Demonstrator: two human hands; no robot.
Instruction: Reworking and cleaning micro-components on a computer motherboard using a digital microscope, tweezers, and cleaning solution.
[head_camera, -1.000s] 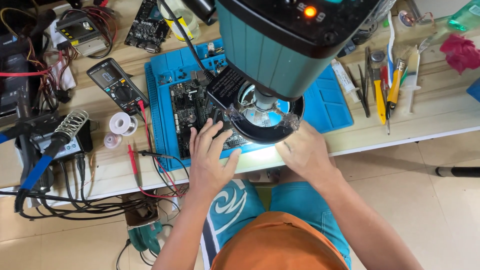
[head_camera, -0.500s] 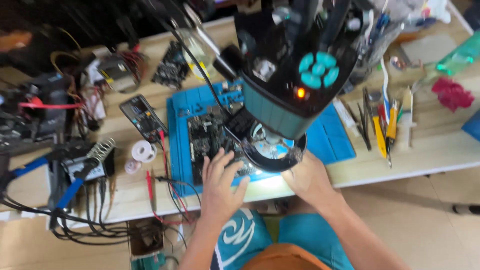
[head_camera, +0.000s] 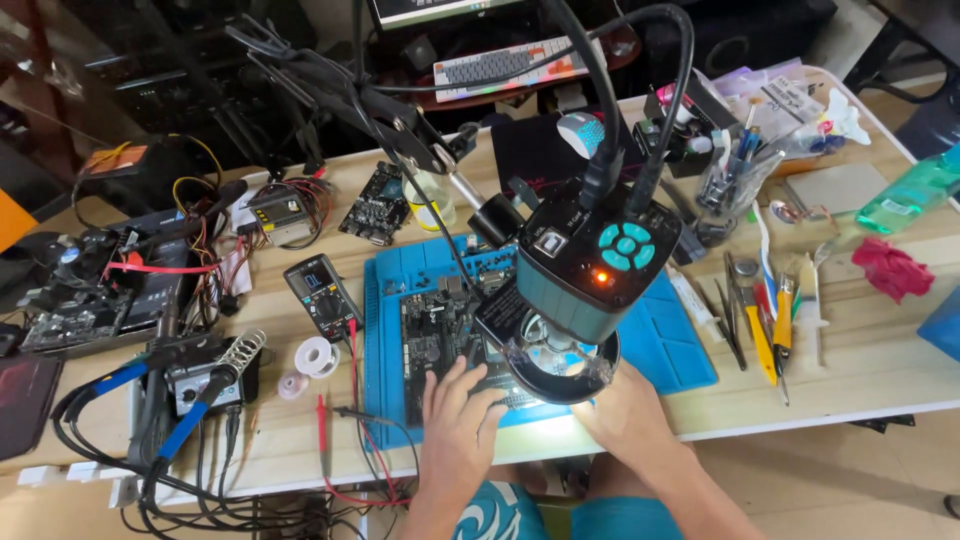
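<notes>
I am resting my left hand (head_camera: 458, 420), fingers spread flat and released, on the board (head_camera: 440, 335); my right hand (head_camera: 628, 418) is lying under the microscope (head_camera: 585, 270), grip hidden.

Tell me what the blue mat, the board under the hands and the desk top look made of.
Blue mat: probably silicone or soft rubber; matte, with moulded compartments along its edges.
Circuit board: dark rigid laminate carrying chips and metal parts; the left hand rests on it.
Desk top: light wood or wood-look laminate; pale grain lines show, so which is unclear.
</notes>
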